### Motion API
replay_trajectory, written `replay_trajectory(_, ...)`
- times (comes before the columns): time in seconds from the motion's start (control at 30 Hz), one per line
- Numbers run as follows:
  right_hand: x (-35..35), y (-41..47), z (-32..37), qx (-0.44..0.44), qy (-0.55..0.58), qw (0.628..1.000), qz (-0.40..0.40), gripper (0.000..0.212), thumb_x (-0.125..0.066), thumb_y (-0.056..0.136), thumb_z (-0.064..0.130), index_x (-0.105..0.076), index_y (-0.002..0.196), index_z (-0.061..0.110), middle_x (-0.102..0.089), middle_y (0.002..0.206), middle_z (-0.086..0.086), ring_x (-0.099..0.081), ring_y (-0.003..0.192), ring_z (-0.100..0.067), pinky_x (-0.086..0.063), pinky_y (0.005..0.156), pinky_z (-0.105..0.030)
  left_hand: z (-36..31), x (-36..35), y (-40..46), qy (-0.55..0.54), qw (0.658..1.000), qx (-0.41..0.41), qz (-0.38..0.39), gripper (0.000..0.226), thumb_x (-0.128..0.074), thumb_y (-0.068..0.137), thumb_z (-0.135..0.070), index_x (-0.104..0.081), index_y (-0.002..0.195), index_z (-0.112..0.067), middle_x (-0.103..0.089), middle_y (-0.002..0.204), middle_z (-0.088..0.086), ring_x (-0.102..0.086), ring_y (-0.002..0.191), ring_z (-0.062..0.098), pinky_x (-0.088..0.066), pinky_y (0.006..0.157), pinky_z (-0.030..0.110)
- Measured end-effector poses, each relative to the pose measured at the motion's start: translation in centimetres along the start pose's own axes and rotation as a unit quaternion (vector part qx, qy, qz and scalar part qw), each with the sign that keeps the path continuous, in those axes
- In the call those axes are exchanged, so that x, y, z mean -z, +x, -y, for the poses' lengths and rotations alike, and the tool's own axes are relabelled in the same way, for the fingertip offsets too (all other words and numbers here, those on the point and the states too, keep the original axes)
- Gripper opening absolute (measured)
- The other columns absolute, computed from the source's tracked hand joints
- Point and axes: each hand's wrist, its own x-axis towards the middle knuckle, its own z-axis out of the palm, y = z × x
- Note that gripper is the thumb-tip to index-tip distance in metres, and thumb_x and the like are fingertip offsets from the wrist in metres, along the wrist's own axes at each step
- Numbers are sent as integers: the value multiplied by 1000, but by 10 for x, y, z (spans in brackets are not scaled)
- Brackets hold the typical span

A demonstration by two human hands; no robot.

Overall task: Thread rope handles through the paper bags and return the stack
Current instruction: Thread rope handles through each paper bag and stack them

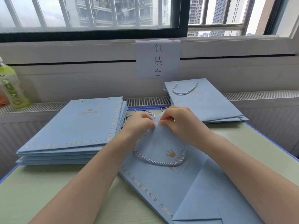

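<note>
Paper bag (pixel 161 172) lies flat on the bench near its front edge, tilted, with its top lifted toward the far side where both hands meet. The left hand (pixel 139 122) pinches the bag's top edge, and the right hand (pixel 178 120) pinches the same edge just beside it, fingertips curled onto the paper; whether a rope end sits between them I cannot tell. One rope handle (pixel 159 162) already hangs in a loop across the bag's printed face. More loose rope (pixel 148 112) lies just beyond the hands.

The paper looks light and fairly stiff, and it should crease if bent hard, so holding it close beside the hole at the top rim seems wisest. The rope is soft and limp, best taken near its tip.

Outward to the left, a stack of bags without handles (pixel 72 131) sits toward the bench's left edge, close to the left forearm. A smaller pile of finished bags (pixel 205 102) rests at the far right corner, overhanging the vent behind. Open bench shows along the front left and the right edge, giving room to slide the bag. A green bottle (pixel 12 88) stands on the ledge at far left, well apart.
</note>
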Motion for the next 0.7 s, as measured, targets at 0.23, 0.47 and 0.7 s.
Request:
replay_trajectory(0.23,3,-1,2,-44,140,989,-10,7,-68,83,9,-65,81,14,-62,75,0,-51,66,-6,-40,65,-13,0,20,1,-154,971,90,159,18,-44,92,-8,-57,80,-7,-58,67,4,-51,52,14,-39,49,18)
replay_trajectory(0.47,0,1,0,-52,88,995,-13,14,-67,85,24,-57,93,18,-48,83,12,-46,69,-1,-35,65,-6,4,25,5,-248,933,117,232,37,-35,95,3,-62,118,-7,-66,103,14,-66,78,22,-55,72,32)
replay_trajectory(0.7,3,-2,-1,-76,147,986,36,10,-65,87,15,-57,92,20,-53,75,9,-47,64,-1,-37,62,-9,7,28,10,-238,937,139,212,36,-37,97,-4,-59,126,-3,-57,123,20,-58,92,28,-49,84,35)
